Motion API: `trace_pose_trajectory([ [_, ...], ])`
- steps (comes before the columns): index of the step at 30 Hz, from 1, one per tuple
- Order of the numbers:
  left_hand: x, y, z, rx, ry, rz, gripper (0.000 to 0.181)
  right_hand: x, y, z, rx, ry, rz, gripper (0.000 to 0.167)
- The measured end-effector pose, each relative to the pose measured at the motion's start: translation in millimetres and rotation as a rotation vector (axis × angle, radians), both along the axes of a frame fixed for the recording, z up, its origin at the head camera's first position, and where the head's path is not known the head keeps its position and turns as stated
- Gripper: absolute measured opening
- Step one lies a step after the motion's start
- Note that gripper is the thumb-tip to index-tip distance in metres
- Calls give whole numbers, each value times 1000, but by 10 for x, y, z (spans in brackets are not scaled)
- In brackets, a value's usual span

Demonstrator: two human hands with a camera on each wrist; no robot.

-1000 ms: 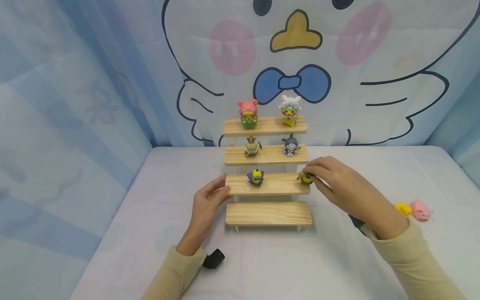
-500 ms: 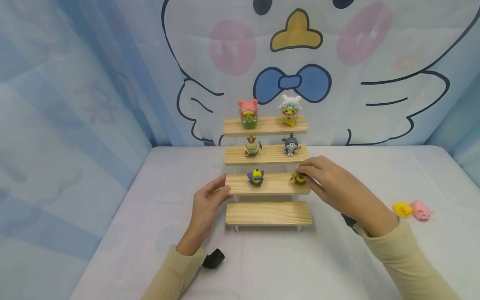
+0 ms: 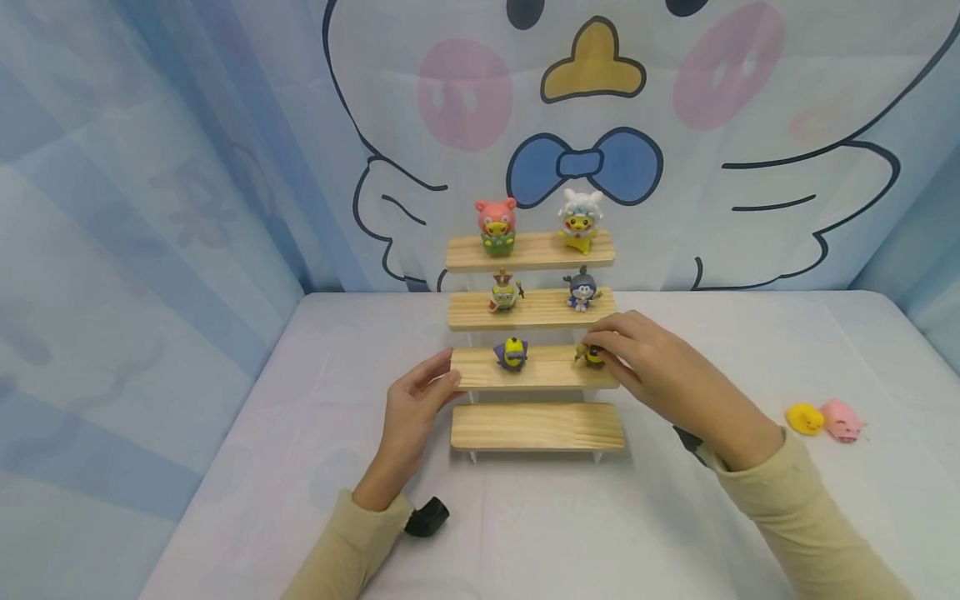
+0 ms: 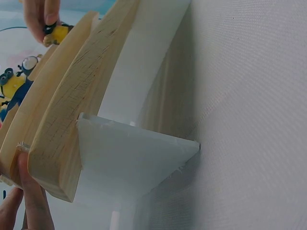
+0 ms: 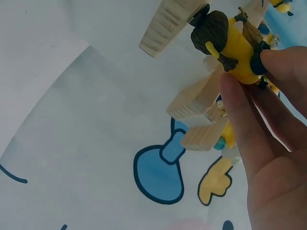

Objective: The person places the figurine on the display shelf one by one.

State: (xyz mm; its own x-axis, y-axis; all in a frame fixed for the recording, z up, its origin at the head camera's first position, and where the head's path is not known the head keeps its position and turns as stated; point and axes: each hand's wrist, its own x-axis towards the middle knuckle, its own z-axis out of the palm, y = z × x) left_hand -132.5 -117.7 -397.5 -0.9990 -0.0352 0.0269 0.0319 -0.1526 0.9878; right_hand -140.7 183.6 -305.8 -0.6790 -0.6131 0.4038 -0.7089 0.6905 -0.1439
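Observation:
A stepped wooden display stand (image 3: 537,427) with white supports stands on the table. My left hand (image 3: 412,408) grips the left end of its second board from the bottom (image 3: 480,377), thumb at the front edge. Near that board's right end, my right hand (image 3: 660,375) pinches a yellow Minion figurine (image 5: 240,52) with dark brown parts. In the right wrist view, thumb and fingers hold it by its lower end. Whether its base touches the board is hidden by the fingers. A Minion with a purple cape (image 3: 512,355) stands left on the same board.
On the board above stand a crowned Minion (image 3: 503,293) and a grey-hooded figurine (image 3: 581,292). The top board bears a pink-hooded figurine (image 3: 497,227) and a white-hooded one (image 3: 579,222). A yellow duck (image 3: 806,419) and a pink pig (image 3: 842,421) lie at right on the table.
My right hand has slid leftward along the board, carrying the Minion figurine a short way in from the right end. The left hand keeps its grip in the same place.

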Motion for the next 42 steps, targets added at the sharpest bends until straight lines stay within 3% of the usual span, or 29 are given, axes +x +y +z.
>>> trace_pose_trajectory([
  [16, -10, 0, -10, -2, 0, 0, 43, 12, 23, -29, -20, 30, 1, 29],
  [32, -12, 3, -16, 7, 4, -4, 44, 27, 49, -3, 3, 6, -16, 34],
  [42, -7, 3, -15, 4, 1, 1, 44, 45, 93, 26, 10, -15, -35, 47],
])
